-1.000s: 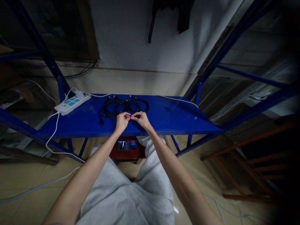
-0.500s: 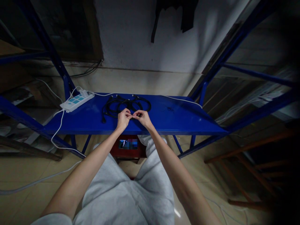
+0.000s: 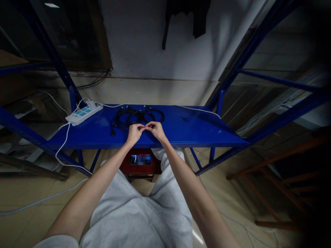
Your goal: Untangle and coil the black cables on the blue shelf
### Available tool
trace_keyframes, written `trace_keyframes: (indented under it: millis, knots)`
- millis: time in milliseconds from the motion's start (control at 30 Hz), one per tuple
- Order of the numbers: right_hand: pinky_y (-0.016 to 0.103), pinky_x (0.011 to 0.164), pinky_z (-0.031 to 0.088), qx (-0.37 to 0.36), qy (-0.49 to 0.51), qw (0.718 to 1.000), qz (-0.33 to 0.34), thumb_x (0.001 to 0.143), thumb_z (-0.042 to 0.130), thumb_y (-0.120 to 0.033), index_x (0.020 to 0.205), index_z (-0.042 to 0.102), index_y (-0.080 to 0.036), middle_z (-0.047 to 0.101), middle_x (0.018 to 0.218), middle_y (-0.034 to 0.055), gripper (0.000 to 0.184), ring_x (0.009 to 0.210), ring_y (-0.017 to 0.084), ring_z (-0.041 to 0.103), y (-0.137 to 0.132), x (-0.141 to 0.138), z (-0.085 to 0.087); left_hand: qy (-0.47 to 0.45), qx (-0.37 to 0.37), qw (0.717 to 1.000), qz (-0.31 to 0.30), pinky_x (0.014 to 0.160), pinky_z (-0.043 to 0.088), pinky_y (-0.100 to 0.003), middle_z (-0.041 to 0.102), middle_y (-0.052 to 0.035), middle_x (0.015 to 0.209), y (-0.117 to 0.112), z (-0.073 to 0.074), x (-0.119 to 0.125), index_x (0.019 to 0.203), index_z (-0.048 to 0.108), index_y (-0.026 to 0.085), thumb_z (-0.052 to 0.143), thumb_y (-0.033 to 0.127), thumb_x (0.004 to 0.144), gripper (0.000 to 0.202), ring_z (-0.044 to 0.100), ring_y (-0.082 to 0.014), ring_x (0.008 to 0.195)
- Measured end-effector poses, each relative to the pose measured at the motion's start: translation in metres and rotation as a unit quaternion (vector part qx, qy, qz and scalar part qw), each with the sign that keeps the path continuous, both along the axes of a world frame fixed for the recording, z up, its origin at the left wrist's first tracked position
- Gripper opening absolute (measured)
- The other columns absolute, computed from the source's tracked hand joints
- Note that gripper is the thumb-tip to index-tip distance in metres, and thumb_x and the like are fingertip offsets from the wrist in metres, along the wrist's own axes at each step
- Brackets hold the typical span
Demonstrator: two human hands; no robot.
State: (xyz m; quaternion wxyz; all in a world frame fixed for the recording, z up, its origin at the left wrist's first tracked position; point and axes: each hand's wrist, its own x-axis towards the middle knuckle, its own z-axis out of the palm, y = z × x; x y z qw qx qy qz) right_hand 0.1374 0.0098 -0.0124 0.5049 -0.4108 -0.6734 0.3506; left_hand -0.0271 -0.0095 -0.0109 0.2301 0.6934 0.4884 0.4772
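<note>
Head view: the left hand (image 3: 134, 133) and the right hand (image 3: 155, 130) meet over the front half of a blue shelf (image 3: 196, 129). Both are closed. On each hand the thumb presses against the forefinger, and the two sets of fingertips (image 3: 141, 127) touch at the centre. Whatever is pinched between them is too small to identify. The remaining fingers curl under the palms.

The black cable bundle (image 3: 129, 116) lies flat on the shelf, just beyond the fingertips on the side away from the person. Its near edge runs behind the knuckles of both hands, and contact there cannot be confirmed. The bundle consists of thin, round, matt strands wound into several overlapping loose loops. One end carries a small dark plug (image 3: 112, 132), which rests to the left of the left hand.

The shelf surface is smooth painted metal with a slight sheen. It is carried on blue angled steel uprights (image 3: 62, 72). A white rectangular plastic power strip (image 3: 83, 113) with pale blue sockets sits at the left rear corner, well apart from the hands. Its white lead (image 3: 62, 144) hangs over the left edge. Behind the shelf stands a rough plastered wall (image 3: 144, 51). Below it are grey fabric trousers (image 3: 134, 213) and a red stool (image 3: 126, 166).
</note>
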Motion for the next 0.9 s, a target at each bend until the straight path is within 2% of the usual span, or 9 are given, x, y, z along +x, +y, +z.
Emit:
trace_keyframes:
  millis: [133, 300, 500, 700, 900]
  knots:
    - [0.027, 0.066, 0.041, 0.001, -0.006, 1.000, -0.007, 0.069, 0.076, -0.036, 0.073, 0.073, -0.016, 0.068, 0.071, 0.0026, 0.021, 0.065, 0.014, 0.053, 0.0013, -0.0002, -0.0028, 0.029, 0.020, 0.999, -0.002, 0.074, 0.053, -0.032, 0.074, -0.0068, 0.082, 0.0023, -0.0044, -0.0006, 0.083, 0.078, 0.018, 0.071, 0.019, 0.081, 0.007, 0.067, -0.0197, 0.075]
    - [0.027, 0.066, 0.041, 0.005, -0.007, 1.000, -0.014, 0.069, 0.076, -0.036, 0.072, 0.072, -0.016, 0.067, 0.070, 0.0024, 0.021, 0.065, 0.014, 0.053, 0.0026, -0.0004, -0.0049, 0.016, 0.022, 0.999, -0.033, 0.074, 0.051, -0.029, 0.070, -0.0052, 0.083, 0.0048, -0.0078, -0.0015, 0.083, 0.076, 0.017, 0.065, 0.016, 0.079, 0.012, 0.065, -0.0169, 0.077]
    - [0.027, 0.065, 0.040, 0.010, -0.020, 1.000, -0.017, 0.068, 0.075, -0.033, 0.071, 0.069, -0.016, 0.066, 0.070, 0.0016, 0.018, 0.064, 0.013, 0.052, -0.0003, -0.0014, -0.0009, 0.012, 0.005, 0.999, -0.040, 0.074, 0.048, -0.029, 0.069, -0.0042, 0.082, 0.0054, -0.0074, -0.0030, 0.082, 0.074, 0.017, 0.067, 0.031, 0.083, 0.016, 0.063, -0.0172, 0.077]
    - [0.027, 0.067, 0.043, 0.005, 0.016, 1.000, 0.008, 0.065, 0.081, -0.039, 0.093, 0.070, -0.016, 0.066, 0.070, 0.0007, 0.038, 0.065, 0.014, 0.057, -0.0002, -0.0032, -0.0024, 0.029, 0.021, 0.999, -0.034, 0.073, 0.046, -0.030, 0.068, -0.0035, 0.080, 0.0055, -0.0057, -0.0050, 0.078, 0.070, 0.017, 0.058, 0.022, 0.088, 0.017, 0.061, -0.0172, 0.074]
    - [0.028, 0.066, 0.043, 0.000, 0.003, 1.000, -0.005, 0.068, 0.079, -0.044, 0.081, 0.067, -0.017, 0.065, 0.073, 0.0018, 0.032, 0.067, 0.014, 0.054, -0.0017, -0.0035, -0.0007, 0.036, -0.001, 0.999, -0.024, 0.074, 0.046, -0.029, 0.069, -0.0037, 0.082, 0.0030, -0.0024, -0.0026, 0.081, 0.068, 0.017, 0.055, 0.019, 0.089, 0.015, 0.062, -0.0174, 0.076]
